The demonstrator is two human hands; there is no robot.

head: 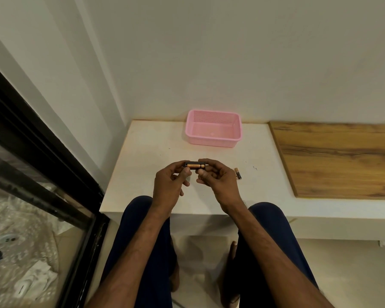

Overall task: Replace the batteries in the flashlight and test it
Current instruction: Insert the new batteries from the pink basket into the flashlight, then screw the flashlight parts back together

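Both hands meet above the white table (142, 170). Between them I hold a small black holder with a copper and black battery (195, 166) lying in it, horizontal. My left hand (169, 185) pinches its left end and my right hand (218, 181) pinches its right end, thumb under it. A second copper and black battery (238, 173) lies loose on the table just right of my right hand. No other part of the flashlight shows.
An empty pink plastic basket (213, 130) stands at the back of the table near the wall. A wooden board (338, 158) covers the surface to the right. A black-framed glass panel (42, 174) runs along the left. My knees sit under the table's front edge.
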